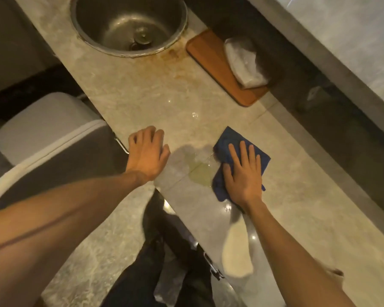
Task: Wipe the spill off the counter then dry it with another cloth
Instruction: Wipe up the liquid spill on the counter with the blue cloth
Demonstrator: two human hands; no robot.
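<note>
A yellowish wet spill [200, 171] lies on the marble counter [297, 196] between my two hands. My right hand [243, 173] lies flat on a blue cloth [231, 140], pressing it to the counter at the spill's right edge. My left hand [148, 151] rests flat on the counter's near edge, left of the spill, holding nothing. A pale cream cloth [236, 253] lies on the counter near my right forearm.
A round metal sink [129, 25] is set into the counter at the far end, with brownish stains beside it. A wooden tray [215, 60] holding a clear plastic-wrapped packet [244, 63] sits at the back right. A white toilet [44, 134] stands left, below the counter.
</note>
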